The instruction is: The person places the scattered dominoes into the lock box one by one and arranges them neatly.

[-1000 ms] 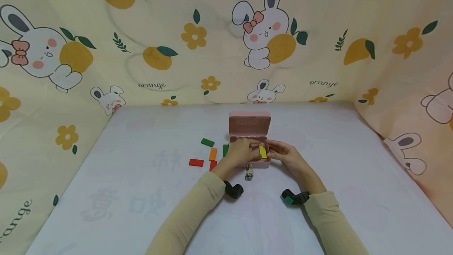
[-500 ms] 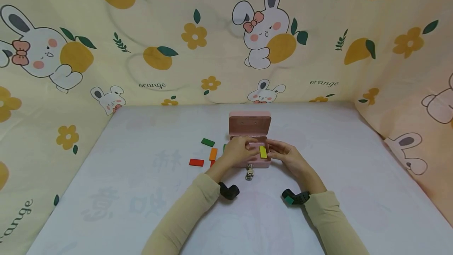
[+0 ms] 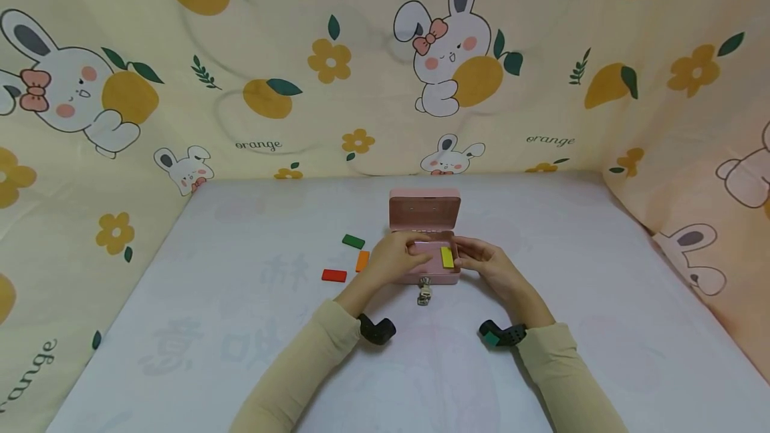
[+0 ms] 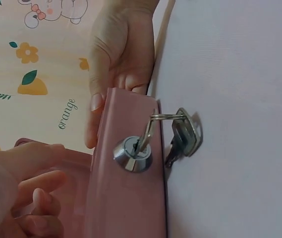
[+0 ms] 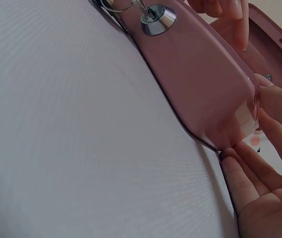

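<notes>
A pink lockable box [image 3: 428, 279] stands with its lid [image 3: 424, 212] raised. Inside, near its right wall, is a yellow block [image 3: 447, 257]. My left hand [image 3: 391, 256] hovers over the left part of the box, fingers loosely bent and nothing between them; in the left wrist view its fingertips [image 4: 56, 148] are near the opening. My right hand [image 3: 490, 266] holds the box's right end, thumb near the upper rim and fingers [image 5: 240, 181] along the side and lower corner. Keys [image 4: 183, 136] on a ring hang from the front lock [image 4: 133, 154].
Left of the box lie a green block [image 3: 353, 241], an orange block [image 3: 362, 260] and a red block [image 3: 333, 275] on the white table [image 3: 240, 353]. My left hand covers part of the area there. A patterned cloth [image 3: 361, 105] rises behind and on both sides.
My left hand has drawn back leftward from over the yellow block, now covering the green and red blocks nearest the box. My right hand and the box have stayed put.
</notes>
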Demonstrator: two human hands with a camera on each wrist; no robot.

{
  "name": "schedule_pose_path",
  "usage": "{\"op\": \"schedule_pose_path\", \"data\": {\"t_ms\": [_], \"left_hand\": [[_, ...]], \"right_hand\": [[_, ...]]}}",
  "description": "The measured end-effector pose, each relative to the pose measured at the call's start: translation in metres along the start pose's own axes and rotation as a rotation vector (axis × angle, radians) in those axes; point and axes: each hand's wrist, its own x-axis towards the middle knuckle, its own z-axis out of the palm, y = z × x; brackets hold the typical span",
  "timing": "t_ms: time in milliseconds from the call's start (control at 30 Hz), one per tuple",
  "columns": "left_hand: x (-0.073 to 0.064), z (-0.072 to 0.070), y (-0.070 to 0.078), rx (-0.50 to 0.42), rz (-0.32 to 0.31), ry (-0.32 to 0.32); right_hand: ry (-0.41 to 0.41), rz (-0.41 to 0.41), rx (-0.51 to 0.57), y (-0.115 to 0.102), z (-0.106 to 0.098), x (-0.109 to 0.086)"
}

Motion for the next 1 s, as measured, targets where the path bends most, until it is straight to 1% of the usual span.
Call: {"op": "schedule_pose_path", "data": {"t_ms": [100,233,467,700,833,1000], "left_hand": [[-0.002,-0.002,-0.003,-0.029,0.019,0.018],[-0.005,-0.006,-0.006,-0.034,0.035,0.040],[-0.013,-0.014,-0.011,-0.035,0.003,0.053],[-0.021,-0.020,-0.020,-0.068,0.026,0.077],[-0.023,-0.025,-0.024,-0.091,0.014,0.087],[-0.026,-0.030,-0.030,-0.077,0.003,0.095]], "right_hand": [[-0.001,0.001,0.005,0.000,0.000,0.000],[0.002,0.000,0.015,0.000,0.000,0.000],[0.005,0.003,0.019,-0.002,0.000,0.000],[-0.001,0.008,0.022,-0.003,0.001,-0.001],[0.000,-0.003,0.032,-0.001,0.000,0.000],[0.003,-0.003,0.035,0.000,0.000,0.000]]}}
